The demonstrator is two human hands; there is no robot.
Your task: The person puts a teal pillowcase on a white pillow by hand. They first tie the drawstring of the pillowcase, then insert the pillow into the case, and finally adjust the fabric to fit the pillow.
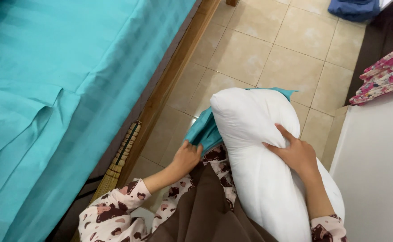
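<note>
Teal-sheeted bed point(48, 89) at left, white pillow point(259, 152) held upright over tiled floor point(268, 58) w/ teal pillowcase point(203, 132) at its side.
Pillow is propped against the lap, prob. so it is kept steady; right hand point(295, 154) is pressed into its side, fingers spread and gripping. Pillowcase edge is pinched shut in left hand point(185, 157), just beside pillow's lower left. Straw broom point(120, 157) is leant along bed frame.
</note>
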